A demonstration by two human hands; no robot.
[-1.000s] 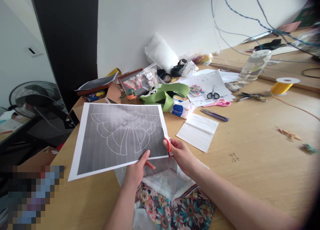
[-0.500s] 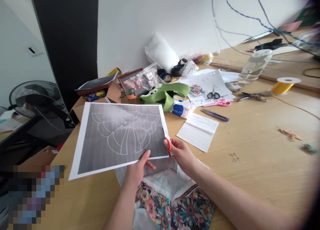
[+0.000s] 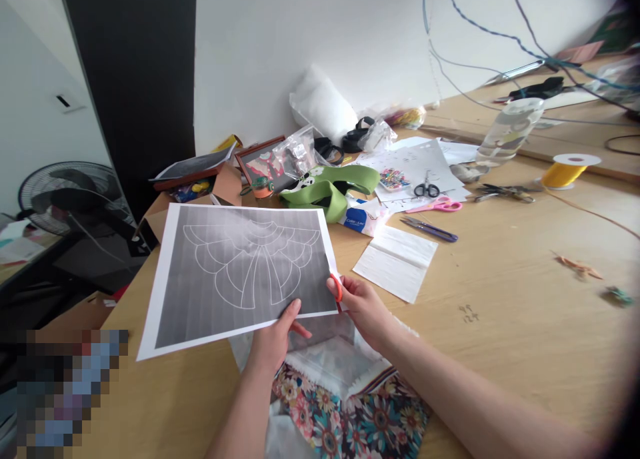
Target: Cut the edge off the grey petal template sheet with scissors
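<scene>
A printed sheet of paper, dark grey with a white-lined, scalloped fan-like design and a white border, is held tilted above the table. My left hand grips its lower edge, thumb on top and the other fingers underneath. At the sheet's right edge, my right hand is closed around scissors, whose orange handle loop circles the thumb. Their blades are hard to make out against the paper. Below both hands lies floral fabric with a white frayed edge, beside a translucent plastic bag.
Behind the sheet lie a green strap, a tissue pack and a cardboard box. Farther right are a white folded tissue, purple-handled thread snips, pink scissors, a yellow spool and a water container.
</scene>
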